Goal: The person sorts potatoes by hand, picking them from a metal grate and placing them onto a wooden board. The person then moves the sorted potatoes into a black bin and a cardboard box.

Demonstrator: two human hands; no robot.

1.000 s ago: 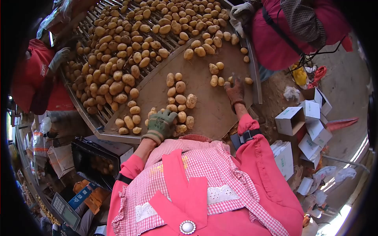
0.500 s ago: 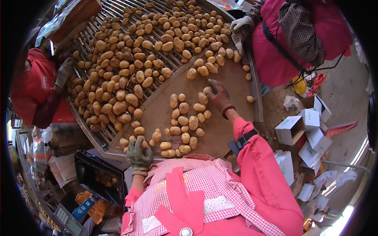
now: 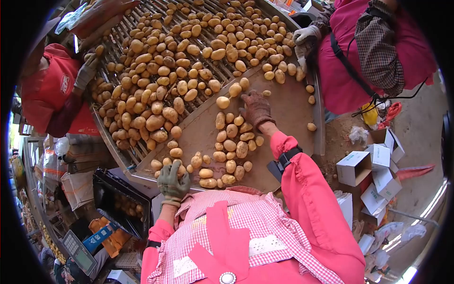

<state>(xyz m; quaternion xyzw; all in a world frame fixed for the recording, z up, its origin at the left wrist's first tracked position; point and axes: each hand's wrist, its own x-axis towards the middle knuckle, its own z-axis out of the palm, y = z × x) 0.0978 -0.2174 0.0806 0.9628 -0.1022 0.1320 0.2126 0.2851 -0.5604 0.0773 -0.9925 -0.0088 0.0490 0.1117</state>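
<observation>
Many potatoes (image 3: 156, 94) lie on a slatted rack (image 3: 201, 100), and a smaller group (image 3: 230, 144) sits on the flat brown board (image 3: 288, 123) in front of me. My right hand (image 3: 256, 110), in a reddish-brown glove, is over the board beside the top of this group, fingers partly spread and holding nothing that shows. At the board's near left edge, my left hand (image 3: 173, 181), in a grey-green glove, has its fingers curled over potatoes; whether it grips one is unclear.
Co-workers in red (image 3: 61, 94) at the left and magenta (image 3: 350, 57) at the right have gloved hands at the rack. A black-lined crate (image 3: 120, 206) holding potatoes stands lower left. White boxes (image 3: 353, 168) lie on the right floor. A calculator-like device (image 3: 79, 253) is lower left.
The view has shifted, moving the scene rightward. My right hand has come closer to the potato group, and potatoes near it have moved. The left co-worker's hand now touches a potato.
</observation>
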